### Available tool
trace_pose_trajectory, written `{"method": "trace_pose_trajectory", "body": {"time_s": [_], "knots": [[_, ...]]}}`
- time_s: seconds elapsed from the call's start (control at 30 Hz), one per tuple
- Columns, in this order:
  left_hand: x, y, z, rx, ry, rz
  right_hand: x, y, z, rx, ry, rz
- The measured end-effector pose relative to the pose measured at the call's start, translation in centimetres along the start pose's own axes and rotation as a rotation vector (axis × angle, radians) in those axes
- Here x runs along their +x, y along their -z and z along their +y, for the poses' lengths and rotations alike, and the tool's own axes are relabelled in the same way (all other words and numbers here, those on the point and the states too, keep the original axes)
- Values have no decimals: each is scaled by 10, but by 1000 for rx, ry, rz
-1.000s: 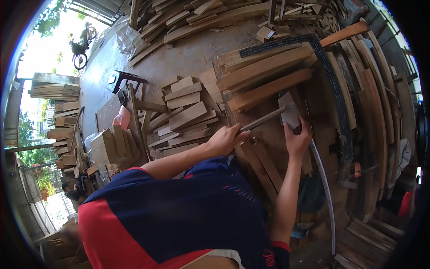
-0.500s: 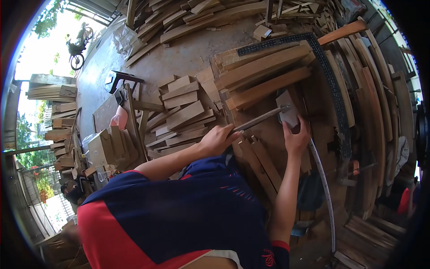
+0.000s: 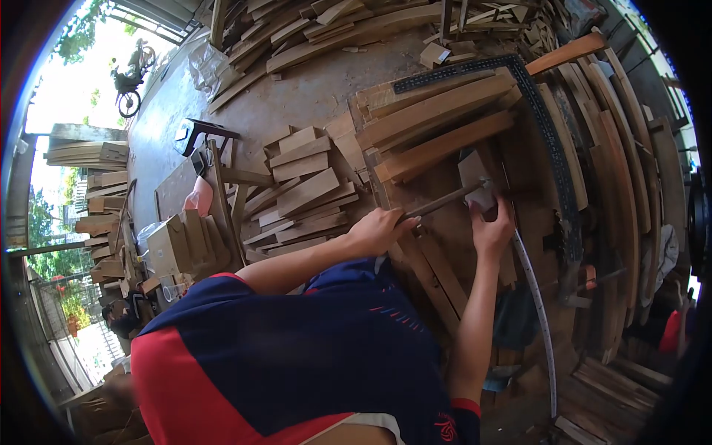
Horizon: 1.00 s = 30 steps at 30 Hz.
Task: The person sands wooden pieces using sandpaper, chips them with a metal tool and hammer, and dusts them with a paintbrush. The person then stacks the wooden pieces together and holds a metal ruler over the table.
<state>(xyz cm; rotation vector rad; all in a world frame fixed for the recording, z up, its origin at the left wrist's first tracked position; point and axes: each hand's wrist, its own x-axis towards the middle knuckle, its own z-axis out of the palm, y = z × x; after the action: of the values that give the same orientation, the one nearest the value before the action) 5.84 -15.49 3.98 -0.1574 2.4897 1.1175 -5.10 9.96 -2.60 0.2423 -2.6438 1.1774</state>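
My left hand (image 3: 377,231) grips a long thin bar (image 3: 443,199); I cannot tell what kind of tool it is. The bar's far end meets a flat pale grey piece (image 3: 473,169) over the work surface. Around the near edge of that piece, the thumb and fingers of my right hand (image 3: 492,225) are closed. Wooden boards (image 3: 445,144) lie just beyond both hands. Below my left hand are narrow wooden strips (image 3: 434,278). A white measuring tape (image 3: 532,285) runs down beside my right forearm.
A black L-shaped strip (image 3: 546,126) borders the boards. Long planks (image 3: 612,178) stand at the right. Cut wood pieces (image 3: 308,185) are piled on the floor to the left, near a dark stool (image 3: 204,132). A motorbike (image 3: 132,78) stands farther off. Another person's red clothing (image 3: 670,332) shows at far right.
My left hand and the bar have shifted to the right, toward my right hand. The bar's end has slid nearer the right fingers. My right hand has hardly moved.
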Motion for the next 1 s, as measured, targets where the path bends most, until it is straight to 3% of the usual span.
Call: {"method": "trace_pose_trajectory", "body": {"time_s": [0.13,0.33,0.53,0.87,1.0], "knots": [[-6,0,1,-63,-87,3,-1,-2,2,-43,-16,-7],[-10,-1,-2,-46,-58,1,1,-2,4,-111,110,53],[-11,14,-1,39,52,-85,-1,-4,5,-114,104,77],[-14,11,-24,35,-48,21,0,-2,4,-101,110,41],[-22,31,5,-75,-107,6,-2,-1,8,-92,118,38]]}}
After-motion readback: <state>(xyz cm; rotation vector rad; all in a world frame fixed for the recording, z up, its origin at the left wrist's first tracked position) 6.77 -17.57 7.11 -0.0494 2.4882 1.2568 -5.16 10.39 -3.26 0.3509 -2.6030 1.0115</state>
